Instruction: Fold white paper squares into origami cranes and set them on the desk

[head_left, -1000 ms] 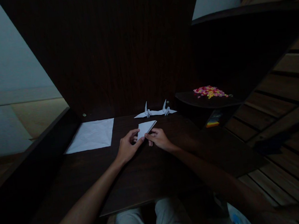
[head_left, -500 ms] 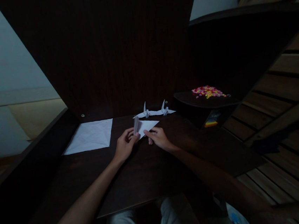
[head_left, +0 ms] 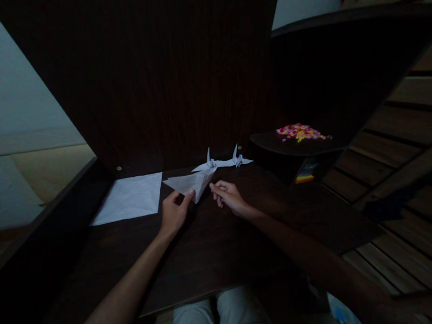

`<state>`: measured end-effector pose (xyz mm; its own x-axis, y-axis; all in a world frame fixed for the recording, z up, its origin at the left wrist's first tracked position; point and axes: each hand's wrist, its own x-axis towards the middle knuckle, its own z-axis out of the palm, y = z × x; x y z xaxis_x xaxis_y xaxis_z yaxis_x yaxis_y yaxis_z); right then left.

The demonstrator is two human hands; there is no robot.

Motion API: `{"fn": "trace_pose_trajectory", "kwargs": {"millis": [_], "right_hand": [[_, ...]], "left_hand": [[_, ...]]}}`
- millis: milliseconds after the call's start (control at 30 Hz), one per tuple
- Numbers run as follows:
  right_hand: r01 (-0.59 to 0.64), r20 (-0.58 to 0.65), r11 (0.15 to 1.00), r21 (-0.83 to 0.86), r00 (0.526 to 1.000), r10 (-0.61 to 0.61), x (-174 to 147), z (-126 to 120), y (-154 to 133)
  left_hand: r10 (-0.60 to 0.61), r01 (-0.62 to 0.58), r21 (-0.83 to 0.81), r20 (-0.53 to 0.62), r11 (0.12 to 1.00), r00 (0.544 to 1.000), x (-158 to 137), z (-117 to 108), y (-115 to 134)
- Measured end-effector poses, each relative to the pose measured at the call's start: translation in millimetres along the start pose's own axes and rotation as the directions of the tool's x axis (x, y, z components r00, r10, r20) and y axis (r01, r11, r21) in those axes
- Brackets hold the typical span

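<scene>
My left hand pinches a folded white sheet of paper between thumb and fingers, holding it just above the dark table. The paper has a triangular outline, with one point toward me and layered flaps along its right side. Close to that right edge is my right hand, its thumb and fingers drawn together and curled. A small gap seems to separate its fingertips from the paper, and nothing shows in them. Behind the folded paper, two white origami cranes stand side by side, wings meeting.
A creased white sheet lies flat on the table at the left. On a low corner shelf at the right is a pile of small pink, red and yellow pieces. A dark panel rises behind the table.
The folded paper has been turned, its long point now toward the left instead of the right. My right hand has come off the paper; my left hand has shifted slightly left.
</scene>
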<state>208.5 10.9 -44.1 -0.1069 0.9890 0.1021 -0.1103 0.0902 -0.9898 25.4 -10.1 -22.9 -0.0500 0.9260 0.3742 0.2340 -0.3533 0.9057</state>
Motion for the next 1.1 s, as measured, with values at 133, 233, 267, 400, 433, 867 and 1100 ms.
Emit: {"fn": "trace_pose_trajectory", "kwargs": {"millis": [133,233,267,400,433,867,1100], "right_hand": [[-0.032,0.060,0.992,0.126,0.998,0.025,-1.6,0.3,-6.3],[-0.065,0.099,0.988,0.142,0.994,0.051,-2.3,-0.9,-8.9],[-0.068,0.106,0.987,0.143,0.993,0.053,-2.1,-1.6,-8.7],[-0.060,0.084,0.986,0.155,0.995,0.047,0.3,-4.8,-5.2],[-0.052,0.062,0.986,0.160,0.997,0.043,1.1,-5.3,-4.3],[-0.013,0.048,0.997,0.079,0.999,0.010,-3.9,-2.8,-10.8],[0.186,-0.042,0.981,-0.061,0.981,-0.189,-3.0,-2.9,-12.0]], "left_hand": [[0.241,-0.247,0.193,0.051,0.950,0.969,-3.5,-4.3,0.4],[0.308,-0.331,0.201,0.136,0.922,0.942,-5.2,-7.0,-0.6],[0.316,-0.341,0.190,0.150,0.921,0.937,-5.1,-7.6,-1.3],[0.265,-0.275,0.185,0.076,0.943,0.961,-0.2,-8.6,-5.7],[0.226,-0.224,0.191,0.011,0.956,0.974,1.9,-8.8,-6.7],[-0.432,0.376,-0.400,-0.058,0.836,0.900,21.5,-10.7,-26.1],[-0.471,0.377,-0.456,-0.108,0.806,0.875,17.0,-4.6,-17.5]]}}
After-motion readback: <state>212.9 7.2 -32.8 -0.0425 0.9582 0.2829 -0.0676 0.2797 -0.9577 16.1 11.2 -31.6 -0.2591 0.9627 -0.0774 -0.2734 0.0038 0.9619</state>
